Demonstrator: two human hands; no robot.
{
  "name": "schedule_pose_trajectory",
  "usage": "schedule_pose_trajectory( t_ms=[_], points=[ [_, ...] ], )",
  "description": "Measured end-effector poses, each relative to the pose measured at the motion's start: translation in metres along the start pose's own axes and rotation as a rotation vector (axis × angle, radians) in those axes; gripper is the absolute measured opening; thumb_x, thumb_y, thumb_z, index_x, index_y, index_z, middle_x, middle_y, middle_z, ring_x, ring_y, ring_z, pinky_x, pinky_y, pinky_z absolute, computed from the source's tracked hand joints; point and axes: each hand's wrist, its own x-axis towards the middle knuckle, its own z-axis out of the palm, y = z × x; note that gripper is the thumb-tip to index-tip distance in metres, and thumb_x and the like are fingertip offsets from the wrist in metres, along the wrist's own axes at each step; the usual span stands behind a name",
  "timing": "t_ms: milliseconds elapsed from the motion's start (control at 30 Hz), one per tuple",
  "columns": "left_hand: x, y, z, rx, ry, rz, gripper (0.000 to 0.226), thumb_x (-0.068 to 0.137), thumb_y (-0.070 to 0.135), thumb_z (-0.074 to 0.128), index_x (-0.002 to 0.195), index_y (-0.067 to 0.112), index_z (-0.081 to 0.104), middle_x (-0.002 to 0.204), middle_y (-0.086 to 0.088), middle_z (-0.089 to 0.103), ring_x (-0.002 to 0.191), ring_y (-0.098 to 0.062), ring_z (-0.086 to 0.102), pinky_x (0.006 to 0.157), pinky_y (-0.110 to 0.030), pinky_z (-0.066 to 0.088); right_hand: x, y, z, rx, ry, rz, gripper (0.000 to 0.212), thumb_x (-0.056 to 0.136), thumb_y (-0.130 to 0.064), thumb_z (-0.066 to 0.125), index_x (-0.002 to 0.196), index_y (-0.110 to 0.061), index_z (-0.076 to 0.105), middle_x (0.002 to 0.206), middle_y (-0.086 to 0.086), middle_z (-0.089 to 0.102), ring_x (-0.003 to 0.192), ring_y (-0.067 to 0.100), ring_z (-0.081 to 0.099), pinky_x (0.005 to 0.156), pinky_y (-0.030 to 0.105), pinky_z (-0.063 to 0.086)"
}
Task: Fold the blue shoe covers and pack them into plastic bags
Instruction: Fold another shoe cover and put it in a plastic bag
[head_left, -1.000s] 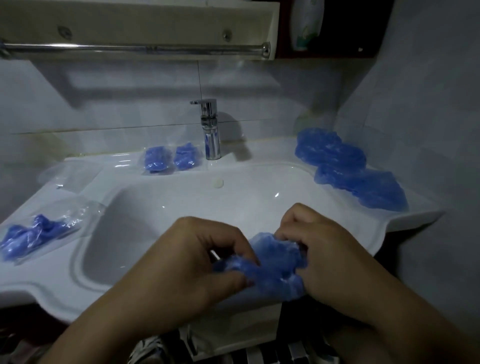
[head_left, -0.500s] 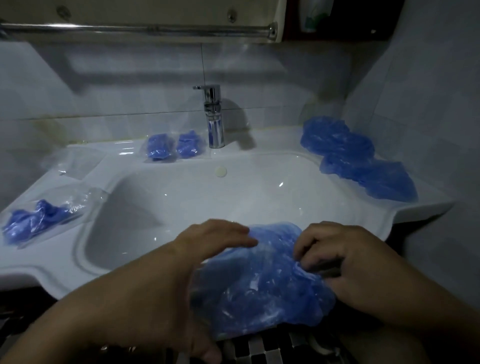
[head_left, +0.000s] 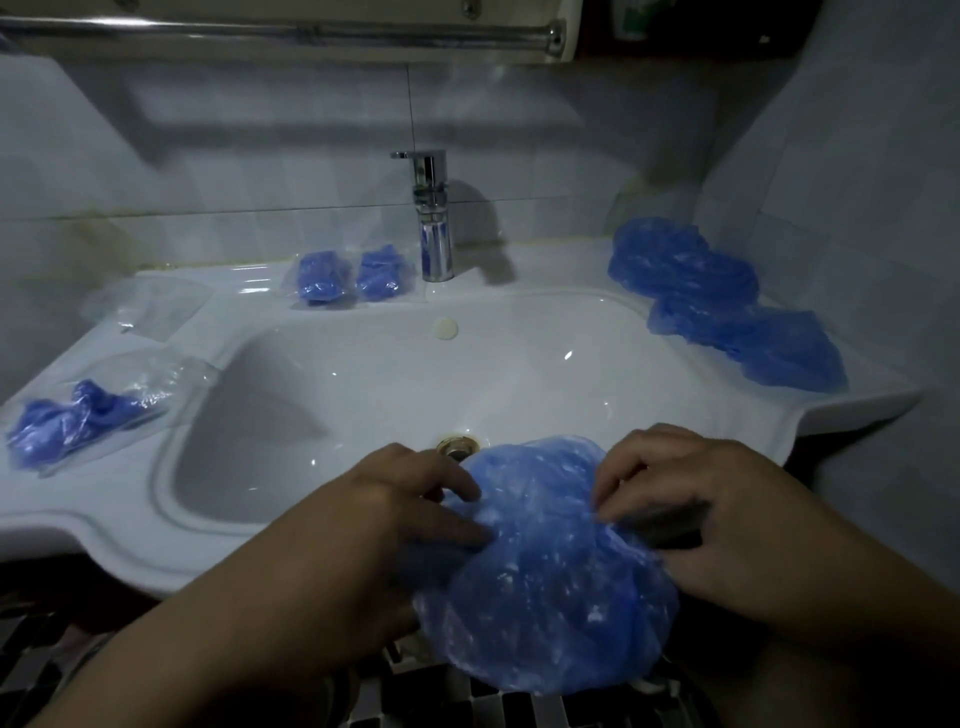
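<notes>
A blue shoe cover (head_left: 545, 577) is spread out wide over the front edge of the white sink (head_left: 130, 519), held between both hands. My left hand (head_left: 384, 525) holds its left edge, with fingers lying on top of the plastic. On the other side, my right hand (head_left: 706, 514) pinches the right edge with curled fingers. Loose blue shoe covers (head_left: 727, 306) are piled on the right rim. Three clear plastic bags with folded blue covers inside lie on the rim: one at the left (head_left: 88, 415) and two beside the faucet (head_left: 345, 275).
A chrome faucet (head_left: 434, 218) stands at the back centre, and the drain (head_left: 457, 447) shows just beyond my hands. An empty clear plastic bag (head_left: 148, 306) lies at the back left. A metal rail (head_left: 291, 34) runs overhead, and tiled walls close in behind and to the right.
The shoe cover, bunched small between my hands a second ago, is now opened out wide. My hands have moved apart and nearer to me.
</notes>
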Motion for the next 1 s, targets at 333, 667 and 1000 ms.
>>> schedule_pose_trajectory(
  t_ms=[333,667,1000],
  points=[
    [-0.011,0.018,-0.023,-0.217,0.09,-0.23,0.068,0.09,0.073,0.032,0.073,0.016,0.066,0.077,0.007,0.062,0.068,-0.01,0.063,0.064,-0.032,0.049,0.006,0.004,0.003,0.162,0.127,0.211,0.029,0.078,-0.042,0.064,0.064,-0.019,0.072,0.069,-0.002,0.07,0.068,0.008,0.067,0.068,0.03,0.049],
    [0.008,0.026,-0.009,-0.149,0.302,-0.757,0.032,0.091,0.039,0.062,0.122,0.04,0.053,0.067,0.007,0.07,0.063,-0.001,0.064,0.054,-0.013,0.038,0.023,-0.009,0.022,0.014,0.314,0.476,0.054,0.09,-0.036,0.061,0.042,-0.014,0.048,0.041,-0.004,0.047,0.041,0.007,0.048,0.046,0.017,0.037],
    [0.012,0.023,-0.013,0.129,0.38,-0.899,0.052,0.084,0.059,0.059,0.129,0.035,0.048,0.088,0.005,0.066,0.087,-0.017,0.062,0.076,-0.032,0.05,0.036,-0.011,0.026,-0.234,0.252,0.538,0.053,0.095,-0.039,0.054,0.047,-0.019,0.045,0.047,-0.002,0.046,0.046,0.009,0.048,0.049,0.021,0.033]
  ],
)
